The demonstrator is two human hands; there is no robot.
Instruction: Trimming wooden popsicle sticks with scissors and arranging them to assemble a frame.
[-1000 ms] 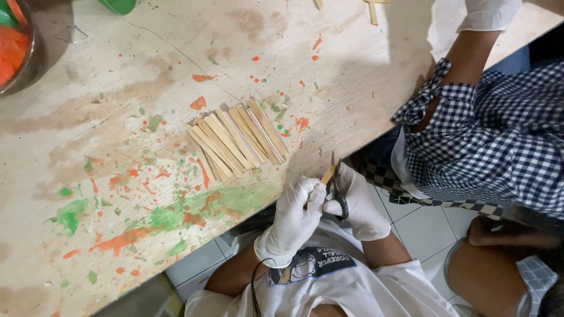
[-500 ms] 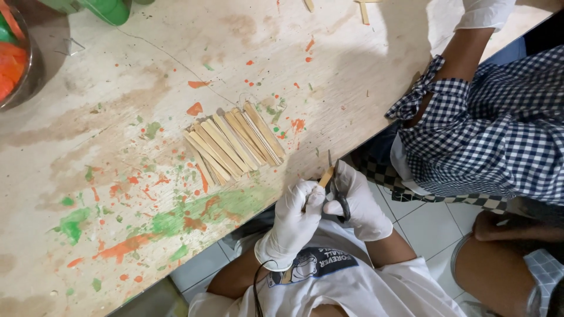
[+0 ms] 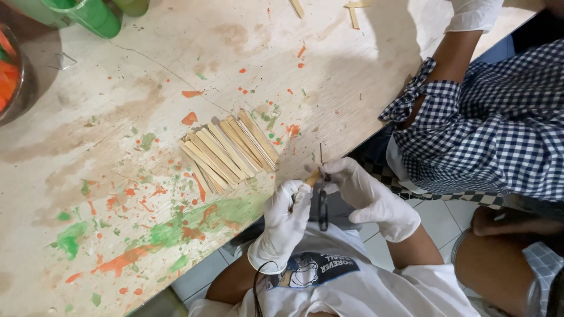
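Observation:
Both my hands wear white gloves and meet just off the table's near edge. My left hand [image 3: 285, 226] is closed on a short wooden stick [image 3: 312, 177]. My right hand [image 3: 370, 196] grips small black-handled scissors [image 3: 322, 210], whose thin blade points up toward the table, right beside the stick. On the table just above my hands lies a flat row of several wooden sticks [image 3: 228, 154] set side by side.
The wooden table [image 3: 147, 105] is spattered with orange and green paint. Green containers [image 3: 88, 14] stand at the far left, with a bowl of orange pieces [image 3: 9, 76] beside them. A person in a checked shirt [image 3: 499, 129] sits on the right, one gloved hand [image 3: 473, 14] on the table.
My hands stay together on the stick and scissors with almost no movement. The view has shifted a little, bringing the green containers further into sight.

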